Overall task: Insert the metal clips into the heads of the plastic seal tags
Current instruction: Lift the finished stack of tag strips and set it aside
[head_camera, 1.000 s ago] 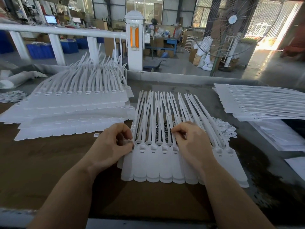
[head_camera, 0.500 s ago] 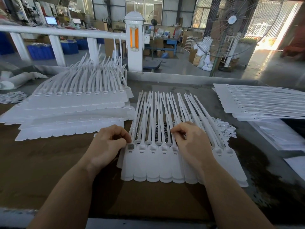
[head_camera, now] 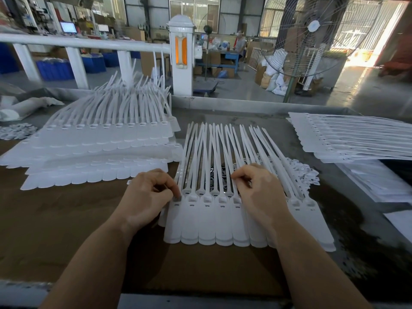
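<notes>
The left hand (head_camera: pixel 148 195) has slid off the end head of the seal tags (head_camera: pixel 223 221) on the worktop (head_camera: pixel 66 230), fingertips pinching a metal clip (head_camera: pixel 177 199) right at it, looks nearly seated, while the right hand (head_camera: pixel 256 190), fingers curled, pins the row mid-way.

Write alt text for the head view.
The left hand presses a metal clip into the leftmost head of a row of white seal tags; the right hand rests curled on the row.
</notes>
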`<act>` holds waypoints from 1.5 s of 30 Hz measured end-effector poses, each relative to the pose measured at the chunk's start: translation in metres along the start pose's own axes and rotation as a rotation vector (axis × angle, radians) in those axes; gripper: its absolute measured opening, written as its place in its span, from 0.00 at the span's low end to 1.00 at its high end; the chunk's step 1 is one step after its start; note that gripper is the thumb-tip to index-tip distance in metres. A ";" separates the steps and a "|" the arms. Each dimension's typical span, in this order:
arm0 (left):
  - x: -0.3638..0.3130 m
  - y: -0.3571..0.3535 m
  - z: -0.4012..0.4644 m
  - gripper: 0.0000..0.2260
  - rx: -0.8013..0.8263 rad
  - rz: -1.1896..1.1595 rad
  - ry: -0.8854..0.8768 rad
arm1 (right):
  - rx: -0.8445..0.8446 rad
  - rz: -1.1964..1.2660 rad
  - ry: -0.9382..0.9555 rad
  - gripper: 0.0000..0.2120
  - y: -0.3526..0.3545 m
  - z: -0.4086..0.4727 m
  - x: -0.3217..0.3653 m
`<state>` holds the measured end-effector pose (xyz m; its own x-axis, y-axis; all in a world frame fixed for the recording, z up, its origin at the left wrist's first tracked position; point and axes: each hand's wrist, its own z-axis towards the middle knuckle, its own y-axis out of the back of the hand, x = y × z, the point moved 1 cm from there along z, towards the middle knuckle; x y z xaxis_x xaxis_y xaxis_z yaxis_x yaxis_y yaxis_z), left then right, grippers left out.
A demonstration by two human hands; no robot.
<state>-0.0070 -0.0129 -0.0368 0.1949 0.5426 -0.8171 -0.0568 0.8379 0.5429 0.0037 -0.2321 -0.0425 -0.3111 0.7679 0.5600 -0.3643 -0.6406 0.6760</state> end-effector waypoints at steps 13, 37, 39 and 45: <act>-0.004 0.000 -0.002 0.12 0.021 -0.019 -0.010 | 0.010 -0.004 0.000 0.07 0.001 0.000 0.000; 0.000 -0.009 0.007 0.08 -0.155 0.132 0.129 | -0.010 -0.043 0.014 0.06 -0.002 0.000 0.003; -0.002 -0.010 0.009 0.08 -0.146 0.146 0.141 | -0.016 -0.067 0.036 0.06 -0.002 0.000 0.004; -0.006 -0.016 0.013 0.08 -0.168 0.136 0.214 | -0.078 -0.043 0.025 0.09 0.006 -0.001 0.007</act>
<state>0.0059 -0.0299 -0.0381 -0.0353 0.6360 -0.7709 -0.2324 0.7450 0.6253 -0.0017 -0.2302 -0.0348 -0.3151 0.7949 0.5184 -0.4451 -0.6063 0.6590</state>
